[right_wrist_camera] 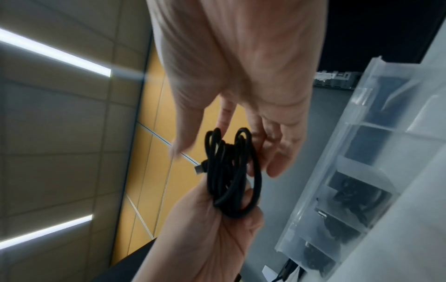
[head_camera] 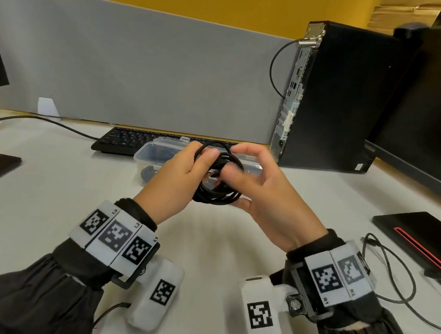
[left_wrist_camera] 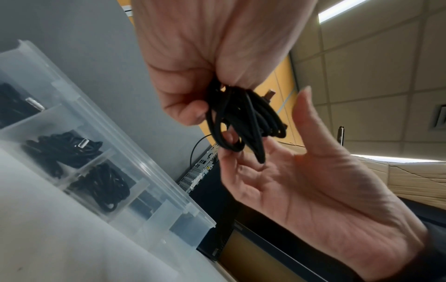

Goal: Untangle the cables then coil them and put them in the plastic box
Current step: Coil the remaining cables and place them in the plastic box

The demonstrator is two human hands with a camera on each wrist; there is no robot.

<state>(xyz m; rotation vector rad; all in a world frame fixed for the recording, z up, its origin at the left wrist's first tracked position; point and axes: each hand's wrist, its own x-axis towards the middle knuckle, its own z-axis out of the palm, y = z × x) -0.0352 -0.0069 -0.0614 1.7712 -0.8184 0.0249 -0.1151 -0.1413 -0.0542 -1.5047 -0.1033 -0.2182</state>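
Item: black coiled cable [head_camera: 218, 179], held above the worktop [head_camera: 60, 197] just in front of the box [head_camera: 145, 153], your left hand [head_camera: 178, 180] gripping one side of the loops. Your right hand [head_camera: 264, 195] is loosely spread, fingers touching the coil. Box: clear plastic, several compartments already holding black cables [left_wrist_camera: 65, 148].

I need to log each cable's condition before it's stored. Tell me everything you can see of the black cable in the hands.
The black cable is thin and round, with a matte, rubbery look, wound into a small loose coil of several loops. A metal plug sticks out of the bundle. The left hand grips one side; the right hand is open with fingers at the loops. It is held in the air in front of the plastic box.
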